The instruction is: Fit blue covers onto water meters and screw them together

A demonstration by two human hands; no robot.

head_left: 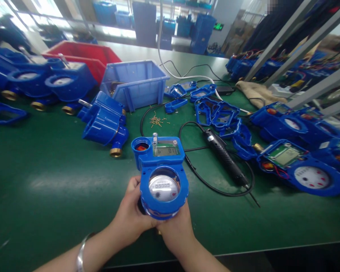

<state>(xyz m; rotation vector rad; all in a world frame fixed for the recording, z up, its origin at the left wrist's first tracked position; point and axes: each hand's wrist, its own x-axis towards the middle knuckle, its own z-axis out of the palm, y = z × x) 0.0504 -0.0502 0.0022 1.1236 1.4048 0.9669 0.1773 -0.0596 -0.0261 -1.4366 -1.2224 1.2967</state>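
Between my two hands is a blue water meter (164,194), its white dial and small digital display facing up toward me. My left hand (132,211) wraps its lower left side, and my right hand (177,226) grips it from the lower right; most of the right fingers are hidden behind the body. A silver bangle (81,255) circles my left wrist. Just beyond the meter lies a loose pile of small brass screws (155,121). To the right, a black electric screwdriver (225,156) rests on the green bench with its cable looped around it.
Another blue meter (102,121) lies at left, before a blue bin (136,85) and a red bin (82,53). Several blue cover frames (218,113) are heaped beyond the screwdriver. More meters, one with exposed electronics (286,156), line the right; others (65,81) stand far left.
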